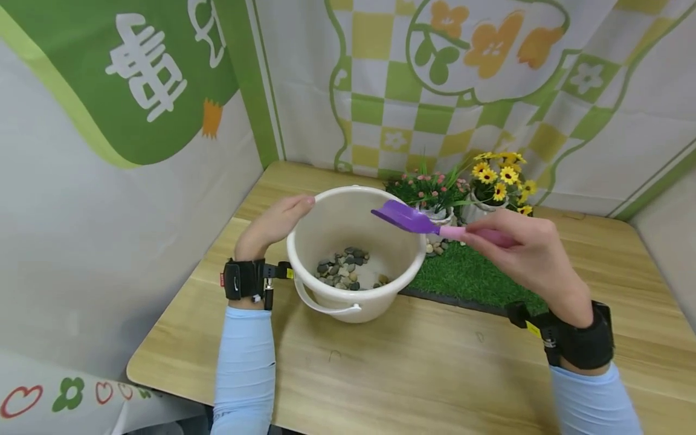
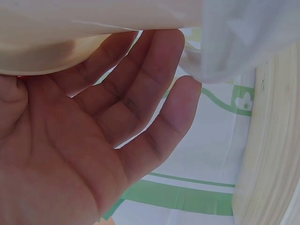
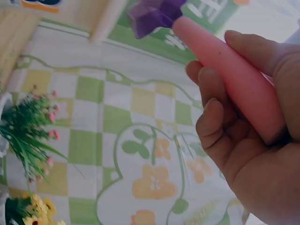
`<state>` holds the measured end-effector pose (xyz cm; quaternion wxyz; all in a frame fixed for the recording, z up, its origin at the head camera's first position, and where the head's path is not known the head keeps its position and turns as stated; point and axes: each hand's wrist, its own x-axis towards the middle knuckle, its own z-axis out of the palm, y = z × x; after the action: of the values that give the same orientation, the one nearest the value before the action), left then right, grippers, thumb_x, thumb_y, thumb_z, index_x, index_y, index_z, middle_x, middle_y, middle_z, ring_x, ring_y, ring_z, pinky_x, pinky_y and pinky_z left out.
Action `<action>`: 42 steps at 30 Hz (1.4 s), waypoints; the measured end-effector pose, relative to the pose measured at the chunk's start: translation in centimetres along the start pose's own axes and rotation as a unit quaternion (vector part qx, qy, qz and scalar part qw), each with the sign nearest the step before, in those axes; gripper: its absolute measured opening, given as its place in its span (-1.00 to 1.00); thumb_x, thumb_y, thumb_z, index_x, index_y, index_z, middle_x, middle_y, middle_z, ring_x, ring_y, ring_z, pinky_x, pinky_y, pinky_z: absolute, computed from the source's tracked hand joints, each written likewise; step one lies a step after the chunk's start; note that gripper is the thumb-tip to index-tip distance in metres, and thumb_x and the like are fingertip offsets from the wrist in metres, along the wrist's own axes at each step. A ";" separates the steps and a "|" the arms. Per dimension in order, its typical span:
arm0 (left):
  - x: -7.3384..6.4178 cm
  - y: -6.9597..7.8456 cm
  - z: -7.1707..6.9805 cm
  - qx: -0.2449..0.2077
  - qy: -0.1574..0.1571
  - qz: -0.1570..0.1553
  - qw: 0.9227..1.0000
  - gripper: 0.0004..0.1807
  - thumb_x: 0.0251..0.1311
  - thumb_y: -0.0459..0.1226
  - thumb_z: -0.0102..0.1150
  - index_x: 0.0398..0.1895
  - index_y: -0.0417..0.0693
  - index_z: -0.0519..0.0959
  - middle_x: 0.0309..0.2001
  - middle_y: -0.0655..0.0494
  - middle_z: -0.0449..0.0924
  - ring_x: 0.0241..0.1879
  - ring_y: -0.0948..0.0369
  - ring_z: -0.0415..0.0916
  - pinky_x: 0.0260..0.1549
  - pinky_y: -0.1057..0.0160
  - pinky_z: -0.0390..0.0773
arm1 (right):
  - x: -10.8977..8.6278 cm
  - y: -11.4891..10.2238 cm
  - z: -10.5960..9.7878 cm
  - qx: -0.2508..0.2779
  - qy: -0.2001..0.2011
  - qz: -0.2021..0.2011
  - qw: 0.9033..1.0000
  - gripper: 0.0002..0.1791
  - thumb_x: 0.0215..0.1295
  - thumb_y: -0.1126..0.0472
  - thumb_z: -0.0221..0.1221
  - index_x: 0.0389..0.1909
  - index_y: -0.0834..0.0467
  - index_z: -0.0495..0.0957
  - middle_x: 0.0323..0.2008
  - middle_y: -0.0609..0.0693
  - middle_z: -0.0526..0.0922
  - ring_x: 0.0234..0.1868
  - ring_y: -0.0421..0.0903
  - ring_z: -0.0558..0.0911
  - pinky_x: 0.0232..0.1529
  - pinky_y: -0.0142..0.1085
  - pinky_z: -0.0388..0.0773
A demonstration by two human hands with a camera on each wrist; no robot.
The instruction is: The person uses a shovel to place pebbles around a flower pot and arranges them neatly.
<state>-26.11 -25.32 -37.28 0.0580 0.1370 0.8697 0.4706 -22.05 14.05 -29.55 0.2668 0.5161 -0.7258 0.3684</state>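
Observation:
A cream plastic bucket (image 1: pixel 356 296) stands on the wooden table with several grey and tan pebbles (image 1: pixel 341 269) on its bottom. My left hand (image 1: pixel 280 220) steadies it from the left, thumb at the rim. In the left wrist view, the fingers (image 2: pixel 161 61) bend lightly along the outer wall, some tips hidden behind it. My right hand (image 1: pixel 516 244) grips the pink handle of a small purple shovel (image 1: pixel 405 217), its blade tilted over the bucket's right rim. The right wrist view shows thumb and fingers around the handle (image 3: pixel 229 75).
Right of the bucket lies a green turf mat (image 1: pixel 467 275). Pots of pink flowers (image 1: pixel 429 187) and yellow flowers (image 1: pixel 505 175) stand on its back part, with more pebbles (image 1: pixel 435 248) beside them. Printed cloth walls (image 1: pixel 375 90) enclose the table's back and sides.

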 end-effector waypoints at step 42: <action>0.3 0.3 0.1 -0.002 0.020 -0.023 1.000 -0.45 0.50 -0.01 -0.33 0.16 -0.24 0.46 -0.09 -0.17 0.61 -0.11 0.03 0.56 0.03 0.00 0.41 | -14.4 3.4 -2.4 -0.251 0.107 0.193 0.942 -0.77 -0.04 0.64 0.21 -0.30 0.47 0.65 -0.31 0.32 0.57 -0.37 -0.04 0.41 -0.44 -0.40 0.19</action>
<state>-26.29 -25.02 -37.05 0.0514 0.1071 0.8725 0.4739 -20.57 24.59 -40.07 0.3874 0.2397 -0.8475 0.2723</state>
